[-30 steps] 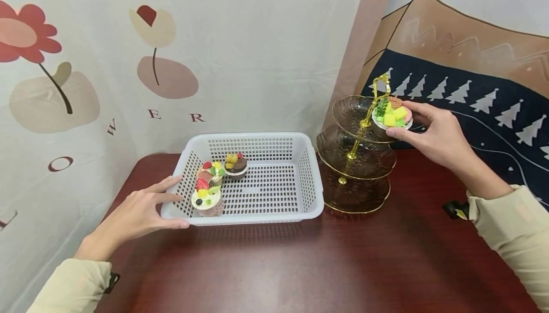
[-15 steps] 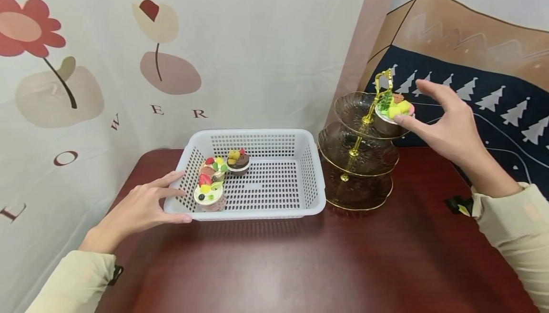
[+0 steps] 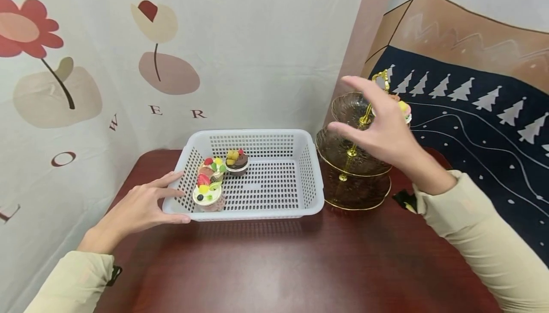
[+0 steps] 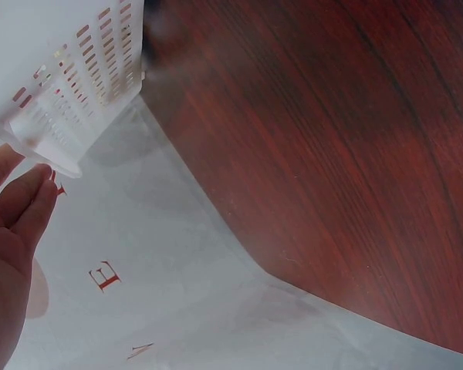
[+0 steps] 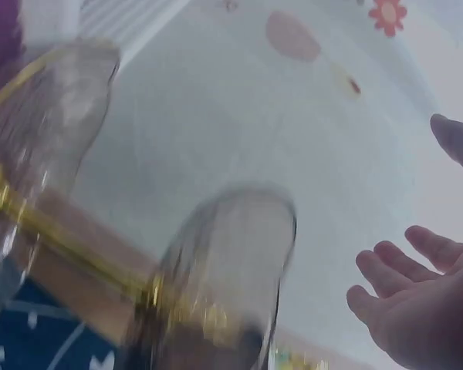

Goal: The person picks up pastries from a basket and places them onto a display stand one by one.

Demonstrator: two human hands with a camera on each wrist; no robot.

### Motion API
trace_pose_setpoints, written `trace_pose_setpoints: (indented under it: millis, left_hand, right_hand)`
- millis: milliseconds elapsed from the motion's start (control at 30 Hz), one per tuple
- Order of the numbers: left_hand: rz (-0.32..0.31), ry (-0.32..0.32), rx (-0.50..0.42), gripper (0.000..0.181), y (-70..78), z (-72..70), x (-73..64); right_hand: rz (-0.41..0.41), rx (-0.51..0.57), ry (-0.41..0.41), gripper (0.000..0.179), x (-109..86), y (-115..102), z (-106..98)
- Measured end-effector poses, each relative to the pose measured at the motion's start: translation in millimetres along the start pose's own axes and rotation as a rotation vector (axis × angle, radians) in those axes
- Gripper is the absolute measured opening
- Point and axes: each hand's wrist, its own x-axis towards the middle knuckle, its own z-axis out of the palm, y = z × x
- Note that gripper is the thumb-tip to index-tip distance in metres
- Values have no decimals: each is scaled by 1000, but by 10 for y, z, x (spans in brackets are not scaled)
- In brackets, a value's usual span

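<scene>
My left hand (image 3: 141,210) rests at the left front corner of a white perforated plastic basket (image 3: 253,215), its fingertips over the rim and thumb along the front. Inside, at the left, lie a chocolate cupcake (image 3: 237,162), a cream-topped cupcake (image 3: 208,197) and another fruit-topped cupcake (image 3: 218,165) between them. My right hand (image 3: 381,127) is spread in the air in front of a three-tier glass cake stand (image 3: 369,184) with gold edges, holding nothing. Behind that hand, a fruit-topped cupcake (image 3: 404,108) sits on the top tier, mostly hidden.
Basket and stand are side by side on a dark red wooden table (image 3: 274,265). A pale curtain (image 3: 257,55) with printed flowers hangs behind, and a dark cloth (image 3: 484,136) with printed trees hangs at the right.
My right hand has let go of the fruit-topped cupcake on the top tier and moved left across the stand, fingers spread. My left hand has stayed at the basket corner.
</scene>
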Motion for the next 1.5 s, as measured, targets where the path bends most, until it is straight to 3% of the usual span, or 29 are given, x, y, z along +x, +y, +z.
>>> trace_pose_setpoints:
  millis: [267, 433, 600, 800, 1000, 1267, 1500]
  left_hand:
    - [-19, -22, -5, 67, 4, -13, -6]
    - [-13, -18, 0, 67, 4, -6, -4]
    - [-7, -11, 1, 68, 9, -14, -9]
    - [-11, -11, -11, 68, 31, -7, -9]
    - [-22, -10, -7, 67, 53, -17, -20]
    - [-16, -32, -1, 68, 61, -6, 13]
    - [-20, -30, 13, 71, 51, -35, -13]
  right_hand:
    - [-85, 43, -129, 78, 117, -139, 511]
    - [-7, 98, -242, 79, 183, -190, 741]
    - [100, 242, -350, 78, 232, -204, 948]
    - [141, 398, -456, 75, 262, -152, 1214]
    - [177, 486, -528, 75, 320, -76, 1461]
    - [263, 502, -571, 74, 363, 30, 1763]
    - [320, 410, -627, 79, 399, 39, 2033]
